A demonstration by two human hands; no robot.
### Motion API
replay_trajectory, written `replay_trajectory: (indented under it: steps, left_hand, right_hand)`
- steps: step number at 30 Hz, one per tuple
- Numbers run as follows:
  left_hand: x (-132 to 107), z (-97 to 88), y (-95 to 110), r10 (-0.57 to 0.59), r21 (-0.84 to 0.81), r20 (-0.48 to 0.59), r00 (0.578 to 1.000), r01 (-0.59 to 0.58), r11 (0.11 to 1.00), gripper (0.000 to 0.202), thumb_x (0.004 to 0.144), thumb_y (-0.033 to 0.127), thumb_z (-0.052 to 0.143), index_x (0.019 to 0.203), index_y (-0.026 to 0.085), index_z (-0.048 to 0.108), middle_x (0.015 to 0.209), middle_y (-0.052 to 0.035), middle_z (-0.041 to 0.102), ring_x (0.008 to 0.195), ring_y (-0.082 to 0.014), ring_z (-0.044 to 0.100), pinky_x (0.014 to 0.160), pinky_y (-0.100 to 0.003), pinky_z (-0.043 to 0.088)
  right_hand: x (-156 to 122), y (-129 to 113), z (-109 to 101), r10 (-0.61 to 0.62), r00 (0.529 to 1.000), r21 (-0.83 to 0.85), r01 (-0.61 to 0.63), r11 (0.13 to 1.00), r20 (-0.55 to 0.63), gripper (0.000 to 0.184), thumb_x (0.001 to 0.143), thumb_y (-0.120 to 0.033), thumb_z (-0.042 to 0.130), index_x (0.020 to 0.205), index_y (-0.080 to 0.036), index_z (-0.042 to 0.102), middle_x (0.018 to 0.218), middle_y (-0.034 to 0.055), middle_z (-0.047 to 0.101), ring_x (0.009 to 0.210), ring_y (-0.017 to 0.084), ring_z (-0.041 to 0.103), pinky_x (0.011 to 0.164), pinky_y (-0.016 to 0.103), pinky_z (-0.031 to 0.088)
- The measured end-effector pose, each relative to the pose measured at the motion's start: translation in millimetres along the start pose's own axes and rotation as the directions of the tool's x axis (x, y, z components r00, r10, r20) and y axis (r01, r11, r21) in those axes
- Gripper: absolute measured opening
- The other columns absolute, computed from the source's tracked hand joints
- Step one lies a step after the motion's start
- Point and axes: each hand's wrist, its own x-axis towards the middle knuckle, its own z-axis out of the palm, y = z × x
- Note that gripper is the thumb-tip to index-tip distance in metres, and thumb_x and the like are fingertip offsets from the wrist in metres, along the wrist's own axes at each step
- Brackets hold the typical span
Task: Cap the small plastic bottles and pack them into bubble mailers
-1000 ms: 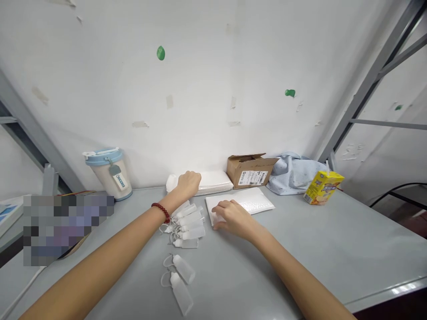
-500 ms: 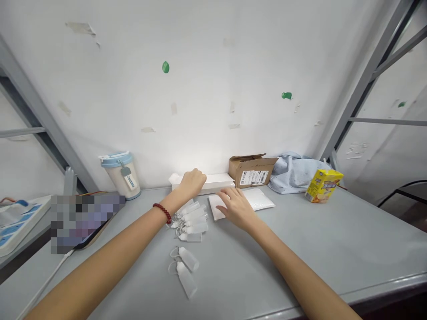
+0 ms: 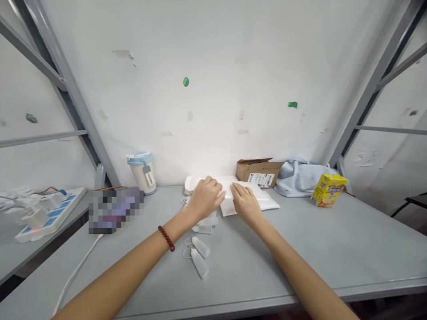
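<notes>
Grey table (image 3: pixel 260 271) beneath both hands. Cardboard box (image 3: pixel 245 170) stands beyond the right hand. White packets (image 3: pixel 228 206) overlap between and beyond the hands. Right hand (image 3: pixel 247 202): fingers extended, laid against the packets. Left hand (image 3: pixel 207 198): fingers curled at their left side (whether either hand pinches, cannot tell). Small bottles (image 3: pixel 200 265) lie under and nearward of the left hand.
</notes>
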Motion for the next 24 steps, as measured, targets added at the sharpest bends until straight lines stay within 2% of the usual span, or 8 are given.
replay_trajectory:
  steps: [1,3,5,8,11,15,21,24]
  left_hand:
    - [-2,0.1,-10,-0.164,-0.136,-0.080,0.983,0.152,0.979,0.016,0.084,0.026,0.046,0.086,0.015,0.057,0.095,-0.0102,0.059,0.101,-0.0242,0.046,0.085,-0.039,0.037]
    - [-8,-1.0,-31,-0.561,-0.535,-0.056,0.826,0.450,0.715,0.020,0.077,0.025,0.053,0.096,0.017,0.053,0.111,-0.0092,0.053,0.109,-0.0229,0.043,0.088,-0.036,0.038]
    - [-18,-3.6,-50,-0.642,-0.610,0.054,0.765,0.534,0.585,0.029,0.077,0.031,0.051,0.101,0.014,0.050,0.101,-0.0096,0.057,0.093,-0.0206,0.053,0.073,-0.033,0.045]
    - [-37,-8.1,-66,-0.600,-0.677,0.261,0.756,0.587,0.444,0.032,0.078,0.039,0.047,0.091,0.011,0.055,0.075,-0.0050,0.060,0.064,-0.0147,0.057,0.051,-0.024,0.044]
    - [-51,-11.8,-67,-0.517,-0.743,0.398,0.758,0.596,0.303,0.027,0.076,0.037,0.049,0.074,0.012,0.058,0.062,-0.0010,0.056,0.054,-0.0107,0.053,0.047,-0.021,0.040]
    - [-53,-14.7,-54,-0.444,-0.826,0.472,0.762,0.558,0.077,0.014,0.070,0.026,0.057,0.074,0.013,0.059,0.055,0.0038,0.051,0.045,-0.0061,0.044,0.045,-0.018,0.037]
    - [-55,-14.0,-32,-0.340,-0.852,0.454,0.824,0.513,0.105,0.013,0.072,0.023,0.057,0.080,0.014,0.061,0.057,0.0037,0.054,0.044,-0.0055,0.043,0.044,-0.018,0.035]
    - [-57,-12.0,-27,-0.304,-0.861,0.441,0.844,0.494,0.122,0.014,0.072,0.024,0.058,0.080,0.014,0.060,0.060,0.0030,0.054,0.046,-0.0061,0.044,0.044,-0.018,0.035]
  right_hand:
    - [0,0,1,0.002,1.000,-0.005,-0.002,1.000,0.000,0.043,0.079,-0.002,0.037,0.120,-0.007,0.048,0.124,0.0177,0.052,0.117,0.024,0.044,0.093,0.039,0.034]
    - [0,0,1,0.011,1.000,-0.011,-0.011,1.000,-0.007,0.043,0.078,-0.001,0.037,0.119,-0.007,0.049,0.124,0.0168,0.052,0.116,0.024,0.045,0.092,0.038,0.035]
    - [0,-3,-1,0.008,1.000,-0.017,-0.008,1.000,-0.020,0.044,0.078,0.000,0.035,0.119,-0.008,0.050,0.124,0.0160,0.053,0.116,0.024,0.046,0.091,0.038,0.035]
    - [-1,-10,-6,-0.025,0.999,-0.023,0.024,0.999,-0.042,0.046,0.078,0.001,0.034,0.120,-0.009,0.048,0.127,0.0158,0.050,0.119,0.024,0.043,0.093,0.039,0.034]
    - [-2,-18,-15,-0.040,0.998,0.000,0.040,0.999,-0.045,0.045,0.079,-0.003,0.036,0.122,-0.009,0.046,0.130,0.0179,0.045,0.121,0.026,0.039,0.094,0.043,0.032]
    - [-2,-26,-29,-0.147,0.988,0.077,0.144,0.987,0.036,0.049,0.078,-0.012,0.042,0.127,-0.012,0.041,0.133,0.0184,0.041,0.125,0.030,0.032,0.094,0.050,0.028]
    - [-3,-32,-46,-0.259,0.960,0.200,0.234,0.951,0.105,0.072,0.071,-0.029,0.052,0.137,-0.016,0.024,0.144,0.0178,0.018,0.132,0.034,0.012,0.098,0.055,0.018]
    - [-2,-34,-50,-0.248,0.962,0.270,0.209,0.940,0.116,0.082,0.065,-0.032,0.055,0.137,-0.014,0.022,0.141,0.0178,0.022,0.130,0.034,0.015,0.100,0.055,0.015]
